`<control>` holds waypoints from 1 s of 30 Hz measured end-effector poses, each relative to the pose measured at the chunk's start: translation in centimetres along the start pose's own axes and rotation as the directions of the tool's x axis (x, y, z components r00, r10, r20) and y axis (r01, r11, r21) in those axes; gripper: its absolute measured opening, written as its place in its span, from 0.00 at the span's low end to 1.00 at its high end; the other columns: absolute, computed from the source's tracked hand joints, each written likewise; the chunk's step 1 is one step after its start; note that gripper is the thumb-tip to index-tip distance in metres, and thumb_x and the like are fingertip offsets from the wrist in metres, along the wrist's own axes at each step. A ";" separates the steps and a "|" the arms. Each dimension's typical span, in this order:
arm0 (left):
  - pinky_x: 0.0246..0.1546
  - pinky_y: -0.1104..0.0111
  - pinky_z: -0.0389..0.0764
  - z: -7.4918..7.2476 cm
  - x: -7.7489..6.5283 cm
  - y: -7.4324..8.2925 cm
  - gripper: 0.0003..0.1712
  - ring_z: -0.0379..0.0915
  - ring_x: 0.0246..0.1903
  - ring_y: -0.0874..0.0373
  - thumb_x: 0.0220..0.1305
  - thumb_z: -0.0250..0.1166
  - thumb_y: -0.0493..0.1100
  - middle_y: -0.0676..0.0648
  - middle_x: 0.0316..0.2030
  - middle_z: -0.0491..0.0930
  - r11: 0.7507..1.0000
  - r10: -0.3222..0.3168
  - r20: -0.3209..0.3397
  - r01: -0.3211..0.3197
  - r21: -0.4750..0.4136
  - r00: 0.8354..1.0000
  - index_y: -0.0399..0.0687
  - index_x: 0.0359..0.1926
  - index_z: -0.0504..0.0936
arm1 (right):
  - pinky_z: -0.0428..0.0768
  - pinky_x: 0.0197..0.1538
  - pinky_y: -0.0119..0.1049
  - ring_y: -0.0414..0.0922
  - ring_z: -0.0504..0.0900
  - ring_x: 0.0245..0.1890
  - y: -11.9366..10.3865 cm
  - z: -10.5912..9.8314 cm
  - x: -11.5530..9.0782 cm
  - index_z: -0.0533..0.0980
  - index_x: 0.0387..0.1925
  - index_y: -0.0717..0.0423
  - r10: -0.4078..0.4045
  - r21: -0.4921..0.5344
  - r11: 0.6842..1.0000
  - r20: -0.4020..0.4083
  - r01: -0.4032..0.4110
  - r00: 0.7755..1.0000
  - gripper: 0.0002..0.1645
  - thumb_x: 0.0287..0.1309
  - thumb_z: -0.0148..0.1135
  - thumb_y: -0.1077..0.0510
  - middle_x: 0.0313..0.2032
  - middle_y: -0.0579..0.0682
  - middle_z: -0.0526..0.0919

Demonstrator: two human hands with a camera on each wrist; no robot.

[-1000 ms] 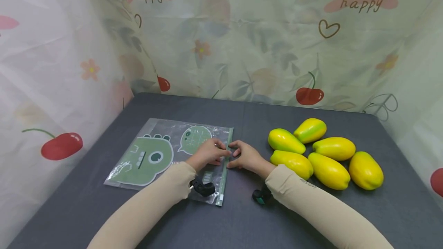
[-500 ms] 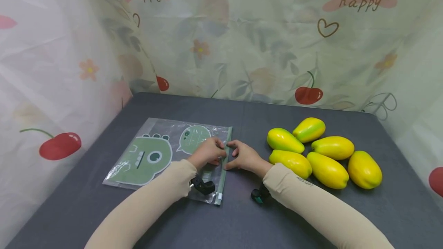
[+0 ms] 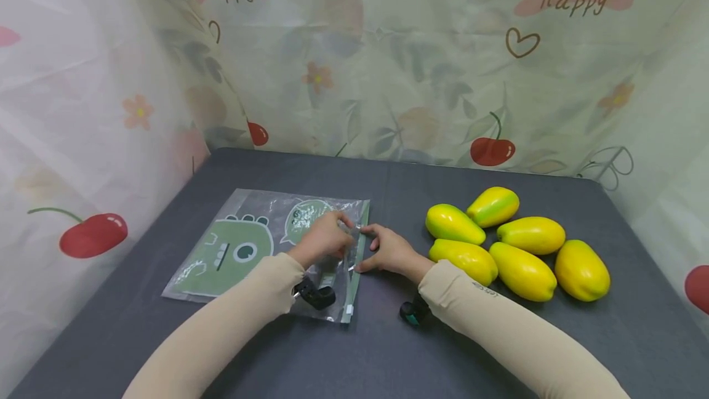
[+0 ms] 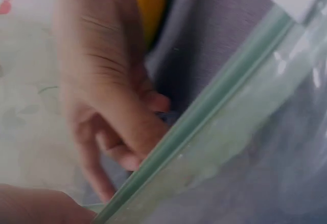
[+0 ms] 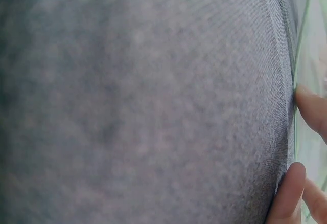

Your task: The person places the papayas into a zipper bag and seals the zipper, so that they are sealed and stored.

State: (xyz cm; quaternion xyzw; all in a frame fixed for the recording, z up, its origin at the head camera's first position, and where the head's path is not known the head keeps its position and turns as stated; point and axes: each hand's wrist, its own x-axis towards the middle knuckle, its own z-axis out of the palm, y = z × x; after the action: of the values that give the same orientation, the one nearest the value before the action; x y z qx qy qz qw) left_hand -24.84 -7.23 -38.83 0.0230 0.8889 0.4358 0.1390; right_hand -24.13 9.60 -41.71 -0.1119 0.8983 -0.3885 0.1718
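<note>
A clear zip bag point(image 3: 260, 199) with green cartoon prints lies flat on the dark table, its green zip edge facing right. The white slider point(image 3: 348, 311) sits at the near end of that edge. My left hand point(image 3: 324, 237) reaches over the bag and pinches its top layer beside the zip; its fingertips are partly hidden. My right hand point(image 3: 390, 250) touches the zip edge from the other side, thumb and index finger spread apart along it. In the left wrist view the green zip strip point(image 4: 204, 109) runs diagonally, with the right thumb against it.
Several yellow-green papayas point(image 3: 523, 271) lie grouped on the right of the grey table point(image 3: 410, 356). Patterned curtains point(image 3: 382, 66) enclose the table's back and sides. A thin looped wire point(image 3: 612, 168) is at the back right corner.
My left hand has shifted slightly left and up, and the bag's film puckers beside the zip. My right hand stays at the zip edge. The papayas have not moved.
</note>
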 end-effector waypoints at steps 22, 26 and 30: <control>0.34 0.66 0.83 -5.9 -2.6 2.9 0.18 0.76 0.27 0.58 0.60 0.63 0.32 0.42 0.36 0.81 0.958 0.018 -0.040 -0.028 -0.287 0.999 0.37 0.52 0.80 | 0.77 0.28 0.30 0.42 0.74 0.23 -0.5 -0.1 -0.1 0.68 0.65 0.48 0.014 -0.014 1.000 0.005 -0.014 1.000 0.49 0.39 0.81 0.56 0.34 0.50 0.72; 0.34 0.68 0.82 -7.1 -3.2 3.5 0.18 0.76 0.27 0.59 0.62 0.63 0.33 0.42 0.37 0.81 0.949 0.032 -0.041 -0.044 -0.312 0.999 0.37 0.53 0.80 | 0.78 0.28 0.30 0.42 0.74 0.23 -0.6 -0.1 -0.2 0.69 0.65 0.47 0.020 -0.003 1.000 0.005 -0.020 1.000 0.49 0.38 0.81 0.56 0.34 0.50 0.72; 0.40 0.65 0.83 -8.2 -3.7 4.1 0.18 0.76 0.30 0.58 0.64 0.62 0.36 0.42 0.41 0.81 0.944 0.041 -0.040 -0.052 -0.326 0.998 0.39 0.54 0.79 | 0.78 0.28 0.31 0.43 0.73 0.23 -0.6 -0.2 -0.2 0.69 0.65 0.47 0.014 0.008 1.000 0.011 -0.014 1.000 0.49 0.39 0.81 0.58 0.34 0.51 0.71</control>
State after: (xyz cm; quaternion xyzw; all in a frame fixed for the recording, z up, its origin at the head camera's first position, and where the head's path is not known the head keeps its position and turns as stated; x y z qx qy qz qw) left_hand -23.83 -11.60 -30.02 0.0134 0.8059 0.5805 0.1161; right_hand -23.97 9.36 -41.08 -0.1070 0.8965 -0.3905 0.1797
